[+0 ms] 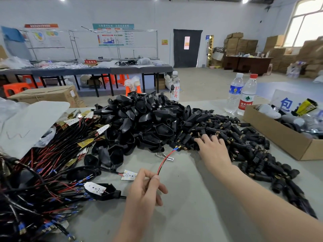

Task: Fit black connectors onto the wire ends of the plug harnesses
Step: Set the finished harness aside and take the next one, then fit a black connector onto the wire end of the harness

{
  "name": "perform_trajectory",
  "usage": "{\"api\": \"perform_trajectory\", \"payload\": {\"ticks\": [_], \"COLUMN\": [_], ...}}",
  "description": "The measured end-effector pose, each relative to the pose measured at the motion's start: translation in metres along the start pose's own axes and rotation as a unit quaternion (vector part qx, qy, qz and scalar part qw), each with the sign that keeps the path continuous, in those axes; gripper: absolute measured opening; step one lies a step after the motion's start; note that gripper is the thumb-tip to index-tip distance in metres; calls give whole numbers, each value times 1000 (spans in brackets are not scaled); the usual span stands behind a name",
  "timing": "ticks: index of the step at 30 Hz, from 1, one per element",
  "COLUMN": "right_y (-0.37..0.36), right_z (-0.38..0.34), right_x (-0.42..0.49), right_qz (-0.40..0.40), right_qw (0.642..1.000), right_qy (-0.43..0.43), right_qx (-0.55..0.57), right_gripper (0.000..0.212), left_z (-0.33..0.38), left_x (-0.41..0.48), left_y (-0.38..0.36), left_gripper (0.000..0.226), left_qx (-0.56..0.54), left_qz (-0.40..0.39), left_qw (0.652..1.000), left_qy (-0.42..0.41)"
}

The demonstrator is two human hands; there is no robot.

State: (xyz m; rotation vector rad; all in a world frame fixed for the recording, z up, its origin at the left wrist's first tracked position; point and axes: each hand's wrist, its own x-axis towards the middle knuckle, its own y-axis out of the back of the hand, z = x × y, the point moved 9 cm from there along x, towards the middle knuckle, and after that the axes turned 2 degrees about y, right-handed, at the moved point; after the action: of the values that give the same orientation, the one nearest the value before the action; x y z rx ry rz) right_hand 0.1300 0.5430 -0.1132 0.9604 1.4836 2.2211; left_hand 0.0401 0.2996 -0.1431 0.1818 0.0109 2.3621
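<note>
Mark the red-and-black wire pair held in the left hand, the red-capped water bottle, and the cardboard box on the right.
red-and-black wire pair [165,158]: head view, mid-length of the wires.
red-capped water bottle [246,102]: head view, on its label.
cardboard box [276,135]: head view, bare front wall.

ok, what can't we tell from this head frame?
Head view only:
Right hand: fingertips sunk in the connector pile; grip unclear.
Red-black wire pair: lower run hidden by the left hand.
Wire terminals: too small to type.
Harness heap: cut off at left edge.
</note>
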Motion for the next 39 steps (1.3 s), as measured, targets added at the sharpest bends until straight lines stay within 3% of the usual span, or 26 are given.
{"api": "perform_trajectory", "payload": {"ticks": [5,12,21,26,29,32,39], "right_y": [-1,-2,3,26,42,35,25], "right_z": [-6,-1,-1,9,5,-5,-11], "right_x": [-9,-4,-4,-48,-87,-111,-116], "right_qz": [-11,-28,-22,30,75,63,43], "right_qw": [1000,999,998,995,960,925,903], "right_qy": [17,3,2,-17,-36,-37,-22], "right_qx": [-17,-17,-53,90,267,372,427], "right_gripper": [59,72,22,30,22,25,24], "left_z": [-3,0,2,5,8,8,8], "left_x": [-2,-3,0,0,-1,-5,-7], "left_y": [-3,-1,0,2,3,6,12], "left_gripper": [18,27,19,14,13,12,9], "left_qx": [-2,17,48,27,20,20,50], "left_qz": [-9,5,36,52,71,87,114], "left_qw": [1000,1000,998,998,996,995,989], "left_qy": [11,-2,-28,-31,-41,-48,-82]}}
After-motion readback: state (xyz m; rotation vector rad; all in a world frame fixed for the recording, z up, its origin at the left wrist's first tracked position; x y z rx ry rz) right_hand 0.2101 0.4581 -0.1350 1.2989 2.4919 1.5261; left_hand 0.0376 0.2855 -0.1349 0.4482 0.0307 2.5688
